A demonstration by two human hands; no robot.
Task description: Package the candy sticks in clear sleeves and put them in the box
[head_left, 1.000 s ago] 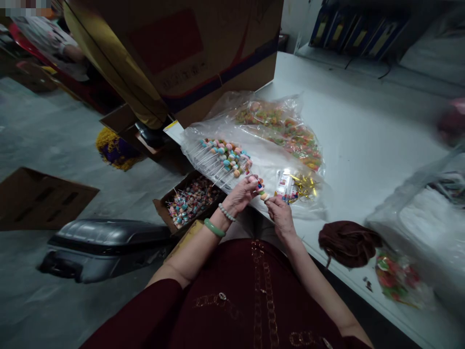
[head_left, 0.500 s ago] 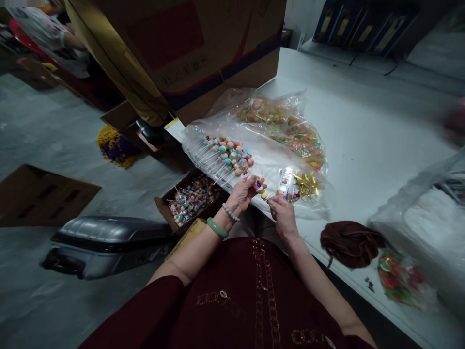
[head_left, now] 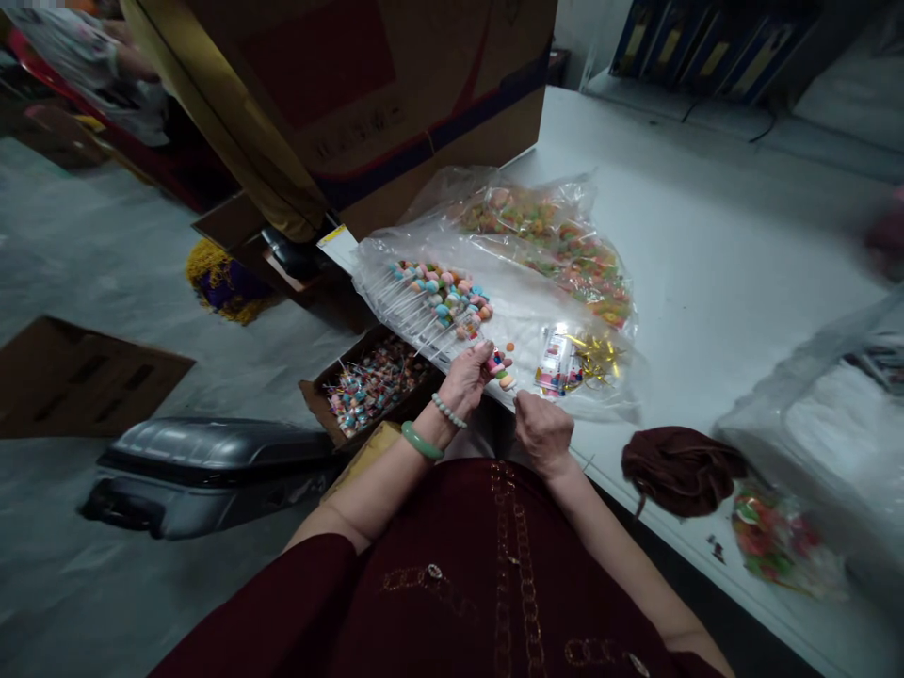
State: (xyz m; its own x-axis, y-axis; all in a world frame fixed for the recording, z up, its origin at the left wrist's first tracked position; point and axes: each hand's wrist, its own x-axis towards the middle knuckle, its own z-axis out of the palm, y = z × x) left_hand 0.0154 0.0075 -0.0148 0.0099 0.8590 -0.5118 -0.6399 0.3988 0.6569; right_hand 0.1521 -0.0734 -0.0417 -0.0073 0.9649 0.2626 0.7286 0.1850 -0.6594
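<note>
Between the thumb and fingers of my left hand (head_left: 466, 374) is a candy skewer (head_left: 503, 375) with pink, green and peach pieces and a small printed label. My right hand (head_left: 542, 428) is closed in a pinch just off the skewer's near end; what its fingers grip is too small to make out. Ahead of my left hand, several candy skewers (head_left: 444, 294) with white sticks lie in a row on a clear plastic sheet (head_left: 519, 297). Beyond my right hand sit a stack of printed labels (head_left: 556, 358) and gold twist ties (head_left: 599, 360).
Bags of orange-green candies (head_left: 557, 235) lie at the back of the white table (head_left: 706, 282). A large carton (head_left: 424, 94) stands at far left. Below the table edge are a box of wrapped candies (head_left: 378, 381) and a grey suitcase (head_left: 212, 471). A brown cloth (head_left: 682, 469) lies right.
My right hand has moved slightly down and left, and its fingers have curled in more. The skewer in my left hand has shifted a little left. A small orange piece now shows separately on the sheet.
</note>
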